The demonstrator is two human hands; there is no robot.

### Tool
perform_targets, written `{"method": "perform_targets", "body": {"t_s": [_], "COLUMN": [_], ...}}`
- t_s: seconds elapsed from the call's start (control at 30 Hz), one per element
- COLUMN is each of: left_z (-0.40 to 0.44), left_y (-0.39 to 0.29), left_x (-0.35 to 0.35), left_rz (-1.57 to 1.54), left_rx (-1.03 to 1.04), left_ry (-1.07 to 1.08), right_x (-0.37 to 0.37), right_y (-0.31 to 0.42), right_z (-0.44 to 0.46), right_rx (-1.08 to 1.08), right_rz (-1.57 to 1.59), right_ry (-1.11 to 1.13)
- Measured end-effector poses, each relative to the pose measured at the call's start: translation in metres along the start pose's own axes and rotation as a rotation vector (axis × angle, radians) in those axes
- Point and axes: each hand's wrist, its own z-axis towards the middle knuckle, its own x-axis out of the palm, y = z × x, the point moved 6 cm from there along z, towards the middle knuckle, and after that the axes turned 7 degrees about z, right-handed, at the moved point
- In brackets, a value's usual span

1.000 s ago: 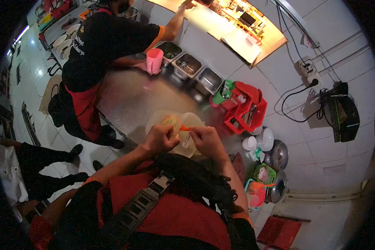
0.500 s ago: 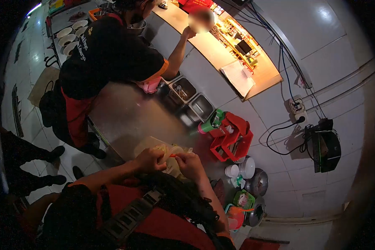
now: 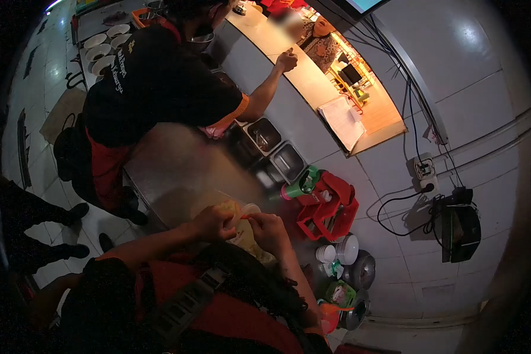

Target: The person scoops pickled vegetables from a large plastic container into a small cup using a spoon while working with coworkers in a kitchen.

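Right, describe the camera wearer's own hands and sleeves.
The left hand and right hand are bare, with no gloves showing and no watch visible at the wrists. The left sleeve is short and black, leaving the forearm uncovered; the other one is mostly lost in shadow.

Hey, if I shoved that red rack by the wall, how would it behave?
The red rack is probably stiff, given its angular, firm-looking walls. It would likely slide rather than roll, since its sides look straight. Anything loose inside might shift, as its compartments look open.
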Motion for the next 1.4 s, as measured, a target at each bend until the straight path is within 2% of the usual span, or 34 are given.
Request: {"method": "perform_targets", "body": {"t_s": [0.17,0.27,0.53,0.77,0.83,1.0,1.1,1.23,1.3,1.4], "left_z": [0.015,0.023,0.054,0.065,0.066,0.071,0.073,0.072,0.07,0.066], "left_y": [0.009,0.02,0.039,0.069,0.076,0.089,0.093,0.107,0.109,0.108], "left_x": [-0.013,-0.017,-0.032,-0.028,-0.03,-0.019,-0.015,-0.004,-0.003,-0.005], "left_rz": [-0.025,-0.044,-0.178,-0.331,-0.358,-0.496,-0.567,-0.615,-0.609,-0.742], "left_rx": [-0.052,-0.11,-0.19,-0.307,-0.301,-0.307,-0.231,-0.358,-0.394,-0.478], "left_ry": [-0.11,-0.114,-0.118,-0.14,-0.159,-0.21,-0.303,-0.215,-0.184,-0.149], "right_x": [-0.001,-0.001,0.001,0.012,0.017,0.023,0.019,0.015,0.017,0.015], "right_y": [-0.008,-0.021,-0.053,-0.078,-0.086,-0.104,-0.106,-0.113,-0.121,-0.122], "right_z": [0.009,0.014,0.019,0.022,0.022,0.024,0.024,0.022,0.019,0.015], "right_rx": [-0.02,0.044,-0.058,0.006,0.084,0.052,0.094,0.178,0.175,0.212], "right_rz": [0.059,0.112,0.223,0.357,0.435,0.504,0.561,0.564,0.659,0.639], "right_ry": [-0.033,-0.051,-0.227,-0.246,-0.226,-0.28,-0.269,-0.248,-0.307,-0.318]}}
